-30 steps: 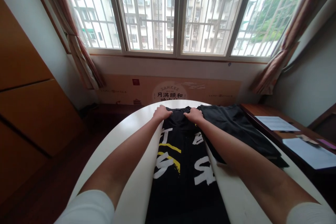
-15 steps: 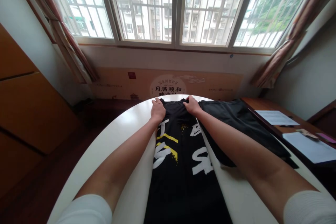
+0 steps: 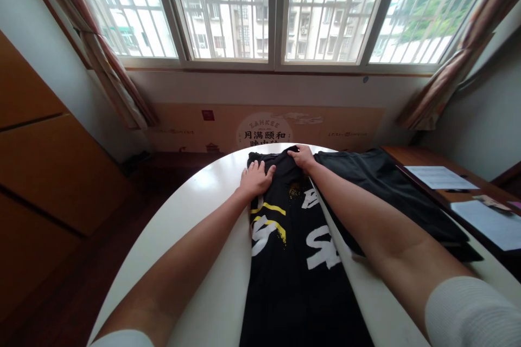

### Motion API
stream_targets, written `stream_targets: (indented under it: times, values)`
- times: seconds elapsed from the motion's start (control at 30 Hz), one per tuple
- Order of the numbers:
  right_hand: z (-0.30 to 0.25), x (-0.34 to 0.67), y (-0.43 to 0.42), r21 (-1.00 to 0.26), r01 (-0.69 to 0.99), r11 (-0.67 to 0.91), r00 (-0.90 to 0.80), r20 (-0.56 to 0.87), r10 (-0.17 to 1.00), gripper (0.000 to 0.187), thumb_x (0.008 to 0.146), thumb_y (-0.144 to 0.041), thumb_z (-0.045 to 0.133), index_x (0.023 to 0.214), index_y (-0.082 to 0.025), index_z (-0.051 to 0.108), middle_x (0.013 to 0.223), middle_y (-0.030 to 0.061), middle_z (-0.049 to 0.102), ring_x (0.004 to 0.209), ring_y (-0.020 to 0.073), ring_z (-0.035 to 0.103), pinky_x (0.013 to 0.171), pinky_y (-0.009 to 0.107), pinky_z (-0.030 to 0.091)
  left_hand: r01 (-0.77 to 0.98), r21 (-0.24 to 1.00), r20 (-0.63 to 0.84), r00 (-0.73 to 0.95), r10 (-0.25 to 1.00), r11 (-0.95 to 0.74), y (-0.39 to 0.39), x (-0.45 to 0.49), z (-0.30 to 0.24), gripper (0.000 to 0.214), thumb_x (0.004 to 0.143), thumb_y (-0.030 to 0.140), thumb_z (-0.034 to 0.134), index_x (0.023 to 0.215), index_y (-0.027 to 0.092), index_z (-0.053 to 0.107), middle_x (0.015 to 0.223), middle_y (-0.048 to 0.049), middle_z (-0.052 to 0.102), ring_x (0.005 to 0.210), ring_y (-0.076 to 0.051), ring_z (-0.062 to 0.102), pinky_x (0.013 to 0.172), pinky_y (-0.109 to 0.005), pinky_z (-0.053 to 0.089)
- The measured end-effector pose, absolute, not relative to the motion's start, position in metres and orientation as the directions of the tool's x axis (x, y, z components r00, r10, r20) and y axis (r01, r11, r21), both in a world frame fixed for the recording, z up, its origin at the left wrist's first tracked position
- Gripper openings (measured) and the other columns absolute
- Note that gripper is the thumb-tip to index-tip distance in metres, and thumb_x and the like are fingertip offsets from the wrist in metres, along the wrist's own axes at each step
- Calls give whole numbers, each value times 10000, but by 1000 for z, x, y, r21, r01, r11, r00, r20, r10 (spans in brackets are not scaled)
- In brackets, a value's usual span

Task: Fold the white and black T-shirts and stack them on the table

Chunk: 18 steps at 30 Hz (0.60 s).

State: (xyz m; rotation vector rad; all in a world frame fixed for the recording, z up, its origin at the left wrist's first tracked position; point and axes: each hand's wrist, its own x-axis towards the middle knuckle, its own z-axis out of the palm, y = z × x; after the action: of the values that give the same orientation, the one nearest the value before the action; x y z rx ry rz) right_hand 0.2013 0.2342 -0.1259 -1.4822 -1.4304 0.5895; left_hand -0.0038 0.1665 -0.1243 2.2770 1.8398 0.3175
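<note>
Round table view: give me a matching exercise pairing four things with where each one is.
Things: 1 left hand, 2 right hand, 3 plain dark garment, 4 sheet of paper.
Places: A on the wooden desk; B beside the black printed garment on the white table; C spread on the printed garment; D at the garment's far end.
Pairs: 1C, 2D, 3B, 4A.

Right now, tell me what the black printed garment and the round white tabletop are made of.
The black printed garment looks like soft matte cloth, given its loose folds; the fibre is unclear. The round white tabletop looks like glossy laminate or lacquer, since it reflects light.
</note>
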Motion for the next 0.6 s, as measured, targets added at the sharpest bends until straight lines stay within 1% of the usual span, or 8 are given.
stream_targets:
  times: [0.1,0.17,0.23,0.27,0.33,0.43,0.5,0.6]
  values:
    - [-131,210,234,-789,612,59,254,267,930,49,841,-202,710,839,-166,744,979,117,788,973,276,727,911,375,549,967,247,12,66,998,-66,169,-7,-116,820,1068,611,169,1674,79,321,1764,-178,223,1634,-365,203,1304,-565,167]
    - [-130,212,233,-732,680,24,255,267,929,63,857,-186,698,844,-170,758,1038,139,785,1037,299,716,953,390,522,981,192,5,-10,1000,9,170,-3,-108,771,1066,531,249,1644,34,365,1743,-218,270,1617,-398,239,1295,-570,187]
    - [-128,210,231,-685,728,9,240,267,933,104,889,-185,675,888,-178,778,1083,139,785,1070,299,711,958,376,511,988,150,58,-45,997,36,164,5,-99,729,1059,443,314,1613,-24,387,1712,-265,315,1598,-421,274,1286,-552,217]
    - [-127,210,230,-666,746,6,233,269,935,127,910,-191,660,919,-186,787,1100,132,786,1078,292,710,956,365,509,990,139,107,-18,994,3,157,10,-95,717,1057,412,331,1612,-39,380,1709,-272,316,1595,-421,281,1286,-536,225]
    - [-125,208,226,-636,772,8,215,273,938,159,946,-217,644,982,-207,798,1132,114,788,1096,277,708,958,342,503,976,125,189,150,970,-176,132,19,-93,703,1067,392,335,1635,-22,349,1729,-249,288,1606,-385,273,1298,-491,221]
    - [-125,206,221,-608,794,5,207,278,938,200,992,-281,625,1082,-228,795,1194,105,780,1146,276,697,980,339,495,867,139,130,463,877,-478,81,27,-101,722,1093,488,310,1654,37,354,1745,-197,277,1623,-325,258,1312,-437,217]
    - [-125,205,219,-602,798,-22,230,270,935,246,1026,-326,587,1142,-232,783,1227,118,770,1174,290,689,994,361,494,824,152,53,545,837,-546,52,26,-109,768,1089,562,315,1667,57,339,1752,-179,252,1640,-328,202,1325,-466,181]
    - [-121,203,216,-602,795,-72,264,236,935,285,1051,-374,552,1171,-236,771,1237,138,760,1193,310,686,1008,396,497,841,164,-16,525,851,-515,29,17,-115,792,1090,598,297,1698,91,273,1768,-158,170,1655,-325,117,1332,-529,118]
